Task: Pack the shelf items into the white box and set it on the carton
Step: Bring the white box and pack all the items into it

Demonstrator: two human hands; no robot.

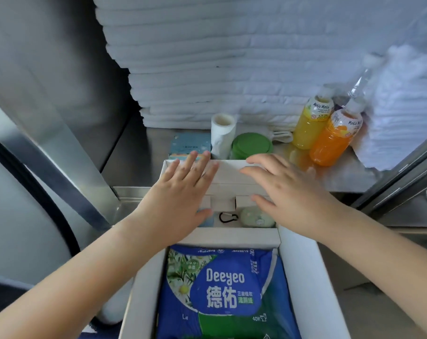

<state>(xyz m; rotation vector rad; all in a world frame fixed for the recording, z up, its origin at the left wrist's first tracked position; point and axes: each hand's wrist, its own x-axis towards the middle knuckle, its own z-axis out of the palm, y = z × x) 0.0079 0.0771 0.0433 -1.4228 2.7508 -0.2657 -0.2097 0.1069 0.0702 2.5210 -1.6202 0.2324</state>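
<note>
Hands: left hand (183,189) and right hand (288,192) are lying apart, side by side, palms down with fingers extended on the white flap (228,172); neither is gripping anything.
White box: the white box (303,277) is sitting directly under the hands and reaching back beneath the forearms, with its top open; the flap is lying at its far end under the fingertips.
Packed: a blue wipes pack (222,289) is lying flat in the large compartment between the forearms. A carabiner (228,217) and a green pouch (256,217) are lying in the narrow compartment between the two thumbs. A pale blue item under the left thumb is mostly hidden.
Unpacked: on the shelf (342,177), just beyond the fingertips, a blue packet (190,143), a paper roll (222,133) and a green-lidded container (251,145) are waiting. A yellow bottle (310,123) and an orange bottle (334,140) are standing beyond and outboard of the right hand, with a clear bottle (361,81) behind them.
Uncertain: whether the folded towels (207,69) stacked furthest from the hands count as shelf items cannot be told.
Progress: packing is judged to be partly done, as three or four items are sitting inside and six are waiting outside.
Remaining: loading the rest, closing the flap and placing the box.
Carton: not identifiable in view.
</note>
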